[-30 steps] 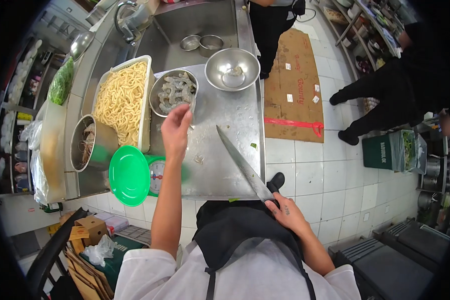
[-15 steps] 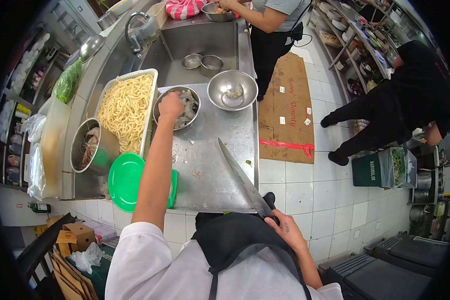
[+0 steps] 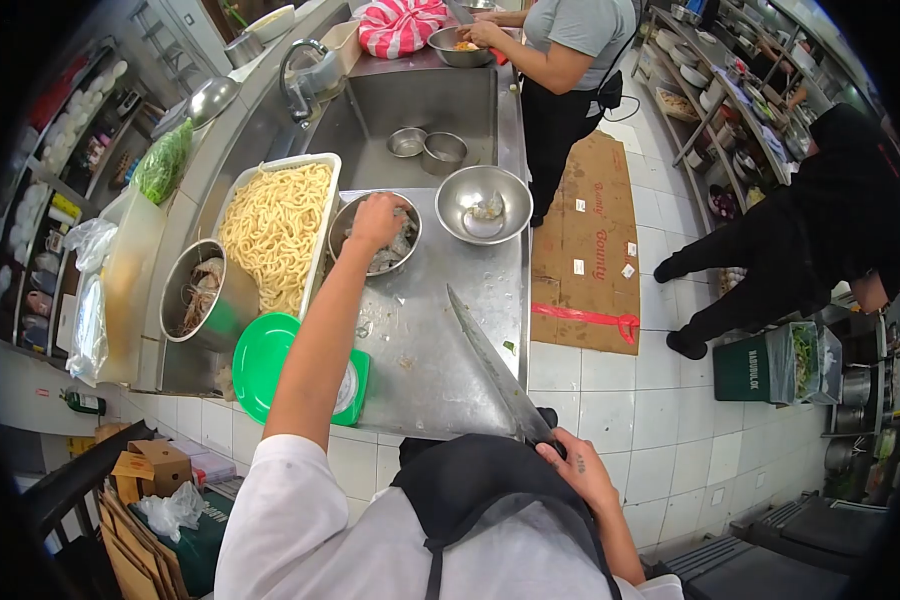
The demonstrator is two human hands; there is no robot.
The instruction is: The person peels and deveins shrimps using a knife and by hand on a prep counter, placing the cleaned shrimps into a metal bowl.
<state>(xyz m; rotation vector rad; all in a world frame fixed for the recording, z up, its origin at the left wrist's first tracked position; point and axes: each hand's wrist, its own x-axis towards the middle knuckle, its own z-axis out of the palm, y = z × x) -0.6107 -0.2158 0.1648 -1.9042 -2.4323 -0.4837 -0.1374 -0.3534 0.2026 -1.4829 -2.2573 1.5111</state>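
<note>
My left hand [image 3: 378, 222] reaches into a steel bowl of raw, greyish shrimp [image 3: 398, 248]. Its fingers are stretched over the shrimp, with their tips partly hidden; I see nothing held. At the counter's front edge, my right hand [image 3: 576, 464] grips the dark handle of a large kitchen knife [image 3: 492, 362], whose blade points away from me over the steel counter [image 3: 435, 345]. Right of the shrimp bowl stands another steel bowl [image 3: 457, 218] with a few shrimp inside. Under my left forearm sit a green plate [image 3: 258, 372] and a green scale [image 3: 354, 388].
A white tray of thick noodles [image 3: 334, 185] and a steel pot [image 3: 177, 285] holding what look like shrimp heads stand at left. Beyond is a sink [image 3: 420, 100] with two small bowls. A person in grey [image 3: 570, 45] works past it; another in black [image 3: 840, 215] stands right.
My left hand has shifted to the right within the shrimp bowl, its fingers now stretched out more. The view has shifted slightly. My right hand still holds the knife.
</note>
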